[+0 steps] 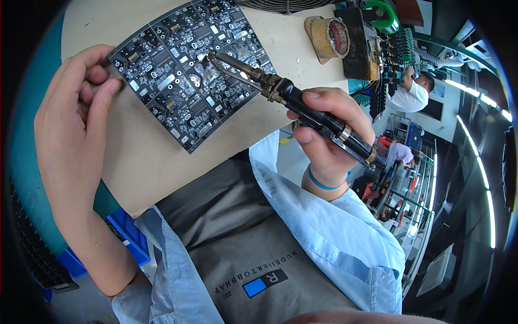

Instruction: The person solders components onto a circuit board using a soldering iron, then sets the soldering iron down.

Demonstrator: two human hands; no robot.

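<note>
A black printed circuit board panel (159, 86), crowded with small parts in repeated sections, lies tilted on a tan sheet. My left hand (75, 113) is at its left corner, fingers curled and thumb bent in against the edge. In my right hand (334, 127) is a black soldering iron (313, 110), gripped between thumb and fingers. Its metal shaft points up and left, with a thin tube running alongside. The iron's tip (211, 54) is over the middle of the board; whether it touches a part cannot be made out.
Beyond the board, a round yellowish tin (328, 38) stands beside a dark block (359, 46). A green solder spool (382, 17) sits behind. The tan sheet (140, 183) covers a teal bench. Blue bins (132, 235) are at lower left. A co-worker in white (410, 94) works at right.
</note>
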